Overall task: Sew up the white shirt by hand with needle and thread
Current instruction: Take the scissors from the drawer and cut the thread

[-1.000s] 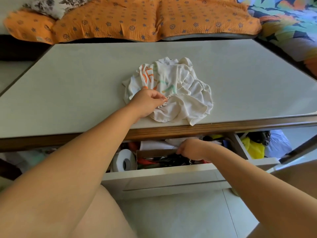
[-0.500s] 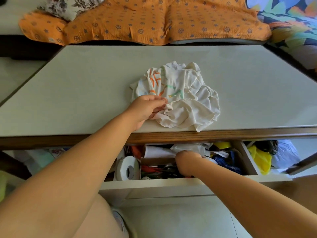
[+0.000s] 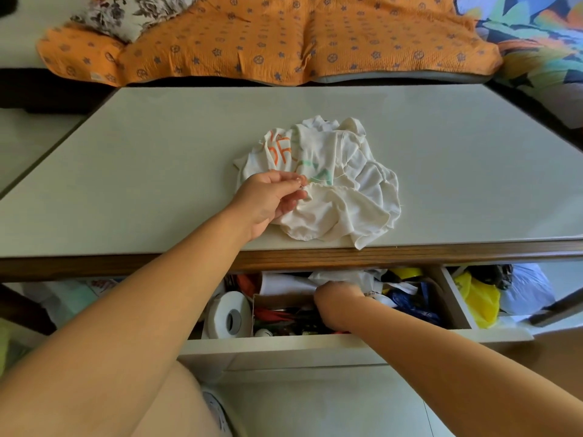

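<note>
Two arms are seen bare from elbow to wrist, the left hand [image 3: 268, 200] being entered from seven o'clock and the right hand [image 3: 337, 298] from four o'clock, while a bare thigh [image 3: 151, 405] is shown at six o'clock, edged by pale, grey-patterned cloth [image 3: 216, 411].

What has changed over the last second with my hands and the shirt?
The left hand has tipped up off the white shirt, and its fingertips pinch the thread a little higher. The right hand has slid slightly left and deeper into the drawer; its fingers are hidden. The shirt stays crumpled at the near edge of the table, and the drawer stays open.
</note>
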A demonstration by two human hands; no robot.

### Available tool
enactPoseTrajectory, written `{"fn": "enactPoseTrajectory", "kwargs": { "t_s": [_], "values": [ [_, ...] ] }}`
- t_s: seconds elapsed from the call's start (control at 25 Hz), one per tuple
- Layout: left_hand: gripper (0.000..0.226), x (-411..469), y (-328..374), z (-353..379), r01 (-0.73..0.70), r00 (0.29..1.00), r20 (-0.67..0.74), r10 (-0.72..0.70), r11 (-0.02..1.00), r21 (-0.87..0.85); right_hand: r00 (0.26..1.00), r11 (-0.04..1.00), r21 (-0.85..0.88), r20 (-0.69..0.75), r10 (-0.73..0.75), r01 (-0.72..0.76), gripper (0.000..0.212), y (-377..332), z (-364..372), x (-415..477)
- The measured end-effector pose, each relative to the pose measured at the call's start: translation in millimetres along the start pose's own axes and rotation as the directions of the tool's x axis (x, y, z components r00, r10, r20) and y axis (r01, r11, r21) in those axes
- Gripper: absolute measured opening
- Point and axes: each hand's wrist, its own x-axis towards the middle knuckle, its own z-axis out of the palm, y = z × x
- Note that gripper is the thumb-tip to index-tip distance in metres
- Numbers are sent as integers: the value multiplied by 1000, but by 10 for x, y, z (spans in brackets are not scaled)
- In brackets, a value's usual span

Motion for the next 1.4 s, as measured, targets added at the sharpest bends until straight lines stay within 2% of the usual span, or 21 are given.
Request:
{"fn": "enactPoseTrajectory", "kwargs": {
  "t_s": [0.16, 0.28, 0.48, 0.56, 0.72, 0.8, 0.88, 1.0, 1.12, 1.2, 1.28, 1.4],
  "values": [
    [9, -26, 27, -20, -9, 999, 37, 12, 996, -84, 998, 986, -165, -37, -41, 35, 30, -45, 70, 27],
    [9, -45, 43, -7, 6, 998, 57, 0, 996, -93, 999, 967, -249, 12, -50, 51, 29, -35, 102, 85],
    [7, -20, 3, -5, 41, 996, 76, -36, 997, -71, 996, 971, -223, 20, -84, 86, 25, 12, -22, 17],
    [7, 0, -2, -24, 58, 996, 76, -52, 996, -74, 992, 982, -139, -4, -129, 127, 23, 64, -154, -94],
    [7, 15, -1, -55, 81, 995, 70, -75, 994, -75, 959, 955, 92, -18, -282, 283, 32, 274, -381, -402],
    [7, 14, 5, -52, 89, 994, 67, -84, 993, -81, 954, 902, 315, -40, -297, 294, 24, 412, -482, -582],
    [7, 16, 6, -51, 103, 993, 72, -97, 990, -91, 947, 808, 504, -73, -312, 305, 13, 535, -594, -774],
    [7, 28, 8, -61, 135, 989, 77, -126, 982, -129, 946, 736, 595, -222, -235, 322, 10, 781, -783, -930],
    [7, 37, 4, -74, 167, 984, 95, -153, 973, -162, 909, 772, 578, -417, -1, 266, 9, 1040, -929, -902],
    [8, 46, 0, -72, 187, 979, 113, -169, 966, -179, 869, 824, 533, -482, 109, 192, 25, 1152, -923, -822],
    [11, 52, 2, -76, 200, 976, 128, -178, 963, -182, 843, 849, 506, -515, 155, 153, 36, 1189, -877, -740],
    [14, 75, 4, -82, 217, 970, 143, -195, 963, -161, 812, 866, 475, -560, 163, 154, 40, 1160, -862, -672]
  ]
}}
